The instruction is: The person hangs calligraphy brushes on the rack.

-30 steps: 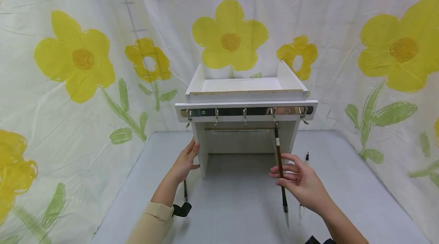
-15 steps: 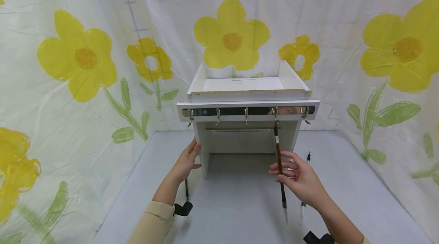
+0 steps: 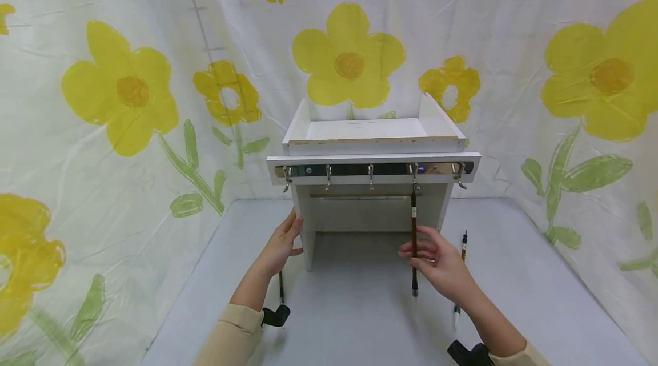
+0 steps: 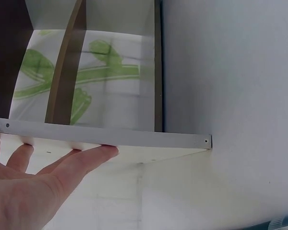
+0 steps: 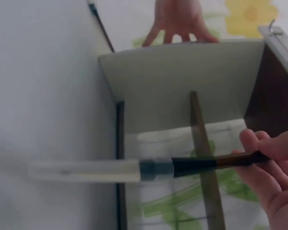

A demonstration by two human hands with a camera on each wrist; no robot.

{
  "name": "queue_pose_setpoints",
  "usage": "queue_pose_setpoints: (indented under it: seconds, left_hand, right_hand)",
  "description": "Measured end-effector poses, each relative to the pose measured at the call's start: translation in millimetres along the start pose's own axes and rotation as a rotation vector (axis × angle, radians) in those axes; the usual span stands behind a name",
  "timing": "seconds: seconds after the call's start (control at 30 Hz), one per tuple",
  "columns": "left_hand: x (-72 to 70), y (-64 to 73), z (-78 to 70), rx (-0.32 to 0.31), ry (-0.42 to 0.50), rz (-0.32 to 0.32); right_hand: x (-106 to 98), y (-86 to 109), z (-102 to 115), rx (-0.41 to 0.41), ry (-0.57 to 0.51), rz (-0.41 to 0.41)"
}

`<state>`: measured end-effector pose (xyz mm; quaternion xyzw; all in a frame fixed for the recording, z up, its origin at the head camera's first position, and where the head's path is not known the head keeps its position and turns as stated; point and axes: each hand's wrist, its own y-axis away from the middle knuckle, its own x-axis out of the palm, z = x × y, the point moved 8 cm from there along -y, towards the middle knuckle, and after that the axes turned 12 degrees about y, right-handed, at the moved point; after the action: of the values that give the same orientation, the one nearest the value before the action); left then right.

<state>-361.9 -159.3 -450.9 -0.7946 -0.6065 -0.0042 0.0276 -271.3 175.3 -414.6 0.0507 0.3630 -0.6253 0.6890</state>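
A white wooden shelf (image 3: 360,147) stands on the table, with a metal hook rail (image 3: 385,169) along its front. My right hand (image 3: 437,260) pinches a brown calligraphy brush (image 3: 413,220) between thumb and fingers. The brush is nearly upright, its top end right at the fourth hook (image 3: 414,175) from the left. In the right wrist view its lower end carries a pale translucent cap (image 5: 91,171). My left hand (image 3: 277,249) rests against the shelf's left side; in the left wrist view its extended fingers (image 4: 89,160) press the outer face of the side panel (image 4: 134,139).
A second capped brush (image 3: 464,246) lies on the table (image 3: 360,320) to the right, partly behind my right forearm. Another brush (image 3: 281,286) lies at the left, partly hidden by my left arm. A flower-printed curtain (image 3: 154,183) hangs around the table.
The brush's lower end has swung left and away, so the brush now looks straighter and shorter. My right hand has shifted slightly left with it; my left hand has stayed on the panel.
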Motion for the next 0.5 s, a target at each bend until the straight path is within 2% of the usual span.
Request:
queue_pose_setpoints:
  seconds: [0.27, 0.5]
  left_hand:
    - [0.6, -1.4, 3.7, -0.002, -0.008, 0.002]
    - [-1.8, -2.8, 3.7, 0.011, 0.001, 0.000]
  right_hand:
    - [1.7, -2.9, -7.7, -0.012, 0.107, -0.058]
    - [2.2, -6.5, -10.0, -0.026, 0.117, -0.031]
